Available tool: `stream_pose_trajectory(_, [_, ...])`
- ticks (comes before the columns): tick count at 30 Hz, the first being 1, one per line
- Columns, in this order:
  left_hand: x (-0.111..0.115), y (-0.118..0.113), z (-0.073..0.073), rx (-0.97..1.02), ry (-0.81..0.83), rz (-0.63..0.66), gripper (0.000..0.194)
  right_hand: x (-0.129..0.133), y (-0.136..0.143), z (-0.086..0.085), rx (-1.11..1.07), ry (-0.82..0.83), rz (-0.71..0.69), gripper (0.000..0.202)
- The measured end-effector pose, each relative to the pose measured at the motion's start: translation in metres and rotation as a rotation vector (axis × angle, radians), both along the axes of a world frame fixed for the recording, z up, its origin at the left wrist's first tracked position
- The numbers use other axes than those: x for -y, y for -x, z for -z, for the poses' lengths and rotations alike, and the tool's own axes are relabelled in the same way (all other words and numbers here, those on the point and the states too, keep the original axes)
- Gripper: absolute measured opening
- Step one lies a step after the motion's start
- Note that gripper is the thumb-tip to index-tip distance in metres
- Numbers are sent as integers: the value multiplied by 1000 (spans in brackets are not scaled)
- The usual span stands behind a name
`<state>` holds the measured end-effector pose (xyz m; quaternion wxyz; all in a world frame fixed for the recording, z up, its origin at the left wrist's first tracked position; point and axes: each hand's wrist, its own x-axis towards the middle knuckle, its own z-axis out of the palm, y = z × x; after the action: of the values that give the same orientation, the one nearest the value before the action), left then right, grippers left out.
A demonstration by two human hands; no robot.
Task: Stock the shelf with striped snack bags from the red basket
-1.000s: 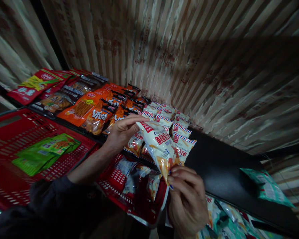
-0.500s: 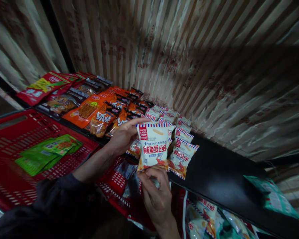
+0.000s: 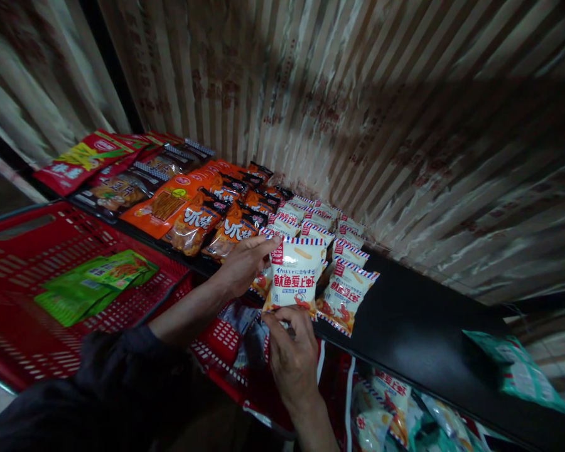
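Note:
A white snack bag (image 3: 294,277) with red lettering and a striped top edge is held upright at the front of the shelf. My left hand (image 3: 245,267) grips its upper left corner, fingers closed. At the bottom edge, my right hand (image 3: 292,355) pinches the bag between thumb and fingers. Just right of it lies a matching snack bag (image 3: 346,295), with several more of the same kind in rows behind. Left of my hands are orange-and-black snack bags (image 3: 195,223).
A black shelf (image 3: 414,326) runs along a corrugated wall (image 3: 311,113). Farther left lie orange, brown and red packs (image 3: 89,160). A red basket (image 3: 9,282) holds green packs (image 3: 96,282). More bags (image 3: 381,414) sit below the shelf's front edge; a teal bag (image 3: 518,370) lies at right.
The held bag has shifted slightly right and back toward the shelf rows. My left fingers have moved from along the top edge to the upper left corner.

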<state>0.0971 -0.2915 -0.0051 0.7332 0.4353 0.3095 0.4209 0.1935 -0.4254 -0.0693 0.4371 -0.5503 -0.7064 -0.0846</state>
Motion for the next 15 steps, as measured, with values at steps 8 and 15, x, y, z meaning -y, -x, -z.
stream_pose_trajectory(8, [1,-1,2,-30,56,-46,33,10,-6,-17,-217,118,-122,29])
stream_pose_trajectory(15, [14,-6,8,-106,8,85,35,10,-37,-25,-887,129,225,31])
